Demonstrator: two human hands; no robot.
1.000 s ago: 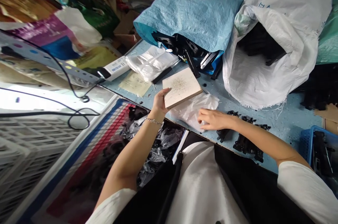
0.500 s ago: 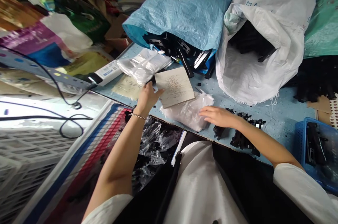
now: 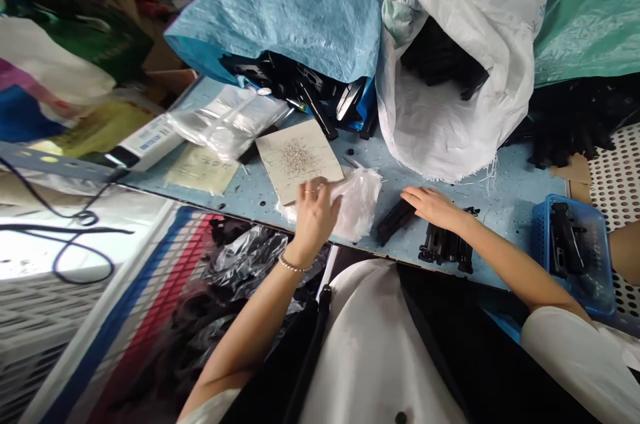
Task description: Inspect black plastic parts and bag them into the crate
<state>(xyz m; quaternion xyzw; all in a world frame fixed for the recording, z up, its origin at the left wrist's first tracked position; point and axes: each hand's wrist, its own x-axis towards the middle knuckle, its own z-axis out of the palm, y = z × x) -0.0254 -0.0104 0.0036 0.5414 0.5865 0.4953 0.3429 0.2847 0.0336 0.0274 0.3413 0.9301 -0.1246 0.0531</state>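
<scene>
My left hand point(image 3: 316, 212), with a ring and a beaded bracelet, is at the lower edge of a pale square board point(image 3: 299, 159) that carries a scatter of tiny bits. Its fingers look bent, and whether they hold anything is unclear. Beside it lie clear plastic bags point(image 3: 361, 201), partly under the board. My right hand point(image 3: 434, 206) has its fingers stretched out at the upper end of a black plastic part point(image 3: 395, 219); no grip on it shows. More black parts point(image 3: 447, 247) lie side by side just below the right hand.
A blue sack point(image 3: 300, 4) and a white sack point(image 3: 500, 77), both holding black parts, stand at the back. Bundled clear bags point(image 3: 233, 119) and a white box point(image 3: 150, 141) lie left. A blue basket point(image 3: 537, 227) stands right, near another person's arm point(image 3: 626, 254).
My left hand has moved right, from near the bundled bags to the board's lower edge. My right hand has shifted from the clear bags to the black part. The view has moved too.
</scene>
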